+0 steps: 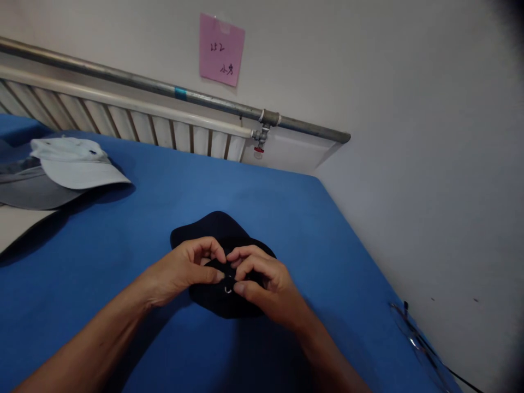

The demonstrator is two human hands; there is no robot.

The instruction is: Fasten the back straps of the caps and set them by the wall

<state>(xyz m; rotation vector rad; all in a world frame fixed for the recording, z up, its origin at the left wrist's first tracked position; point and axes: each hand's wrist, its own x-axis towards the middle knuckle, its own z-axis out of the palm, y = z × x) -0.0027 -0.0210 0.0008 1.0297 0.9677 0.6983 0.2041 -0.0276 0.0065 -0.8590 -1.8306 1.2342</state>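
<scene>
A black cap [229,305] lies on the blue surface, its brim pointing to the upper left. From the left, my left hand [190,265] pinches the cap's fabric between thumb and fingers. My right hand [264,278] grips the cap's strap area from the right, with thumb and fingers closed. A small shiny metal ring or buckle [228,289] shows between the two thumbs. The fingertips of both hands nearly meet above the cap's opening, and part of the strap is hidden under them.
Several caps, a white one [77,158] on top, lie at the left on the blue cloth [286,207]. A radiator [143,128] and pipe [221,103] run behind. Eyeglasses [417,341] and a thin black cable lie at the right edge near the wall.
</scene>
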